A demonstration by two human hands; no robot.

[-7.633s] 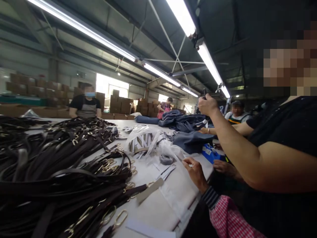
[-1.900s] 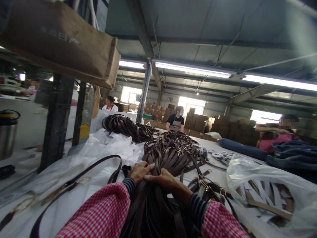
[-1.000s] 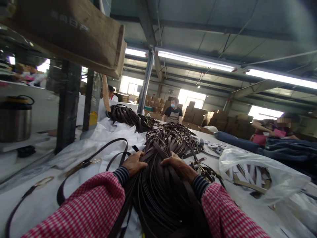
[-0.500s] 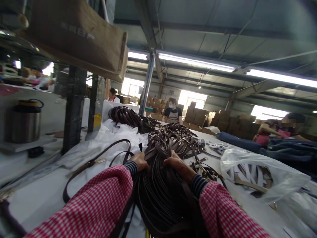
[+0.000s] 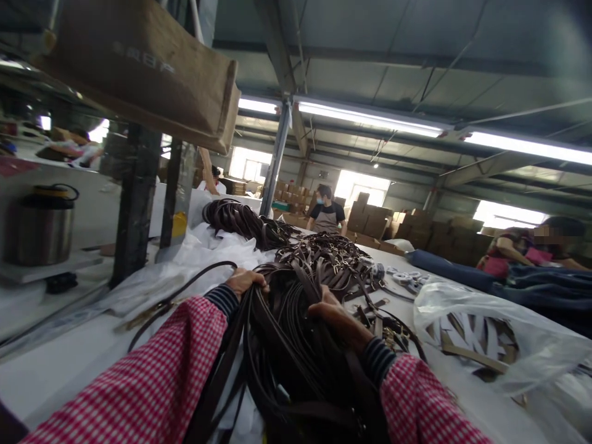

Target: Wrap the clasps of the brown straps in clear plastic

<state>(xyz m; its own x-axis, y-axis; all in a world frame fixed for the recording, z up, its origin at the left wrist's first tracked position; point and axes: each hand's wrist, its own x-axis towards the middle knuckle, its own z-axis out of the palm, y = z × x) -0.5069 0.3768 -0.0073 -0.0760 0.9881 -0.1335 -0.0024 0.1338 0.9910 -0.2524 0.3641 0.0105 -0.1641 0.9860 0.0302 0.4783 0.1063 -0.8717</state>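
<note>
Right now, white table: it stretches out before me, with white sheeting crumpled along my left.
Brown bag: up high on the left it hangs, pale lettering across its side.
Blue cloth: piled over at the far right of the table.
Strap bundle: and this is it, dark brown, on the table directly in front of me, between my 2 hands, long lengths spilling toward my body.
Strap heap: just beyond the bundle; I can't tell where the 2 divide.
Clear bag: to the right of my forearm, white strips showing inside.
Steel flask: upright, well off to the left.
Left hand: fingers curled down around straps at the bundle's left edge.
Right hand: against the bundle's right side, thumb across it; fingertips partly hidden, so I can't tell how tightly they hold.
Metal clasps: glinting, scattered through the heap.
</note>
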